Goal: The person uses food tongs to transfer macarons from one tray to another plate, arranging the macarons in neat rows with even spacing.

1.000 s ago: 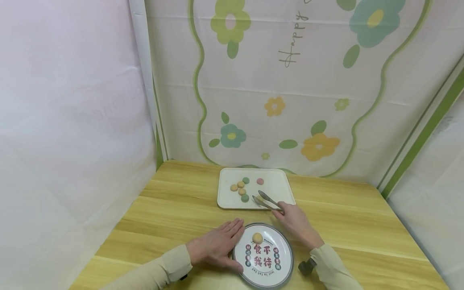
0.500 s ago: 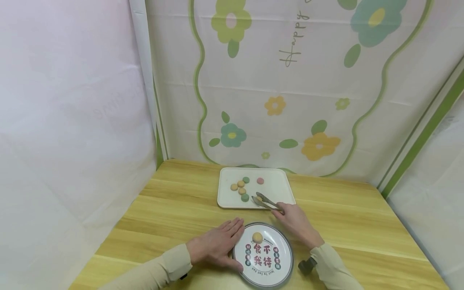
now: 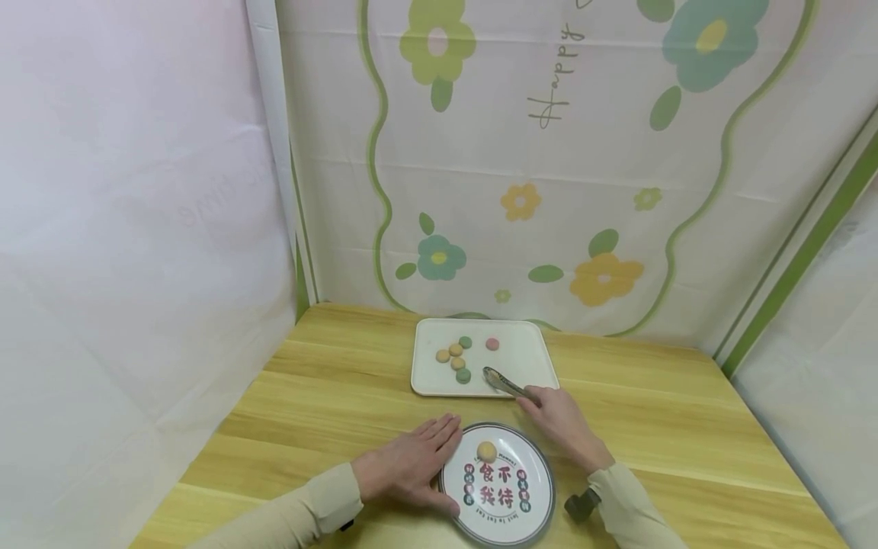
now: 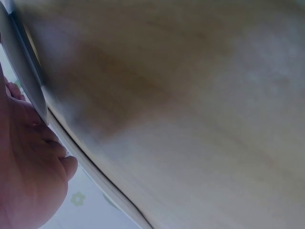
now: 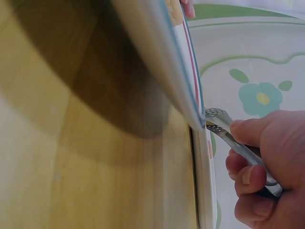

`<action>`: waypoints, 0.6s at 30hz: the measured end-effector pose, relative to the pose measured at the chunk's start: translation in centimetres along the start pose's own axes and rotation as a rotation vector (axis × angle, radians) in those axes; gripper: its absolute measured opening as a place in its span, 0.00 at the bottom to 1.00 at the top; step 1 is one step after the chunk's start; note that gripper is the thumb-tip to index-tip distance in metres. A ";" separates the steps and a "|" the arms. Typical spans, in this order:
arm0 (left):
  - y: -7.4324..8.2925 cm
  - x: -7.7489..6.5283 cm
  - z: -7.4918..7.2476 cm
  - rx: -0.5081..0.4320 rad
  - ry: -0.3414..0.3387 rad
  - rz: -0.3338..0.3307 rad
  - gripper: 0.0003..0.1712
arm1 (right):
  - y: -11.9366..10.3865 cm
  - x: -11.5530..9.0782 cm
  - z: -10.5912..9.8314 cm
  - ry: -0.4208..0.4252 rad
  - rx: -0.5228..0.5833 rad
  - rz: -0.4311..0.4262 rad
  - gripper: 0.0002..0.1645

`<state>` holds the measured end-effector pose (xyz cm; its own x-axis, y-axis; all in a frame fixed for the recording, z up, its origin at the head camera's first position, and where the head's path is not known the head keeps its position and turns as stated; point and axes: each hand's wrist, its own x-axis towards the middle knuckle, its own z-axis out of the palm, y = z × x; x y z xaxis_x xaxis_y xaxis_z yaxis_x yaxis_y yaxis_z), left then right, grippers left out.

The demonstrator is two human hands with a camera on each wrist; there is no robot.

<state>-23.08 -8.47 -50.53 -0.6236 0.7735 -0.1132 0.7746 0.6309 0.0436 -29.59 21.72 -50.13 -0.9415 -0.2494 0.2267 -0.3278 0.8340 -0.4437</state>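
My right hand (image 3: 561, 425) grips metal tongs (image 3: 509, 385) over the near right part of a white tray (image 3: 531, 358). In the head view a tan macaron shows only partly between the tong tips. The right wrist view shows fingers curled round the tongs (image 5: 245, 150), with the tips partly hidden behind the plate rim (image 5: 162, 62). My left hand (image 3: 411, 465) rests flat, fingers straight, against the left edge of a round white plate (image 3: 504, 522) with a dark rim. A tan macaron (image 3: 486, 452) lies near that plate's far edge.
On the tray's left half lie tan macarons (image 3: 456, 350) and green macarons (image 3: 463, 376); a pink macaron (image 3: 492, 345) sits farther right. The wooden table (image 3: 329, 366) ends at a flowered cloth wall (image 3: 480, 252) behind the tray.
The tongs' arms have come together around the tan macaron at the tray's near side. The left hand, the plate and the other macarons stay put.
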 end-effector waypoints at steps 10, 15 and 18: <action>0.0 0.0 0.1 0.000 -0.003 0.000 0.68 | 0.4 -0.3 -0.4 0.002 0.055 0.024 0.10; 0.0 0.0 0.1 0.012 0.003 0.001 0.68 | 0.6 -0.5 -0.7 -0.014 0.073 0.050 0.11; 0.1 0.0 0.2 0.022 0.009 0.004 0.68 | 0.7 -0.9 -1.1 -0.039 0.105 0.063 0.16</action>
<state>-23.03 -8.41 -50.69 -0.6213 0.7767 -0.1039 0.7792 0.6263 0.0227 -28.93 23.03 -49.71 -0.9620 -0.2189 0.1632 -0.2729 0.7930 -0.5447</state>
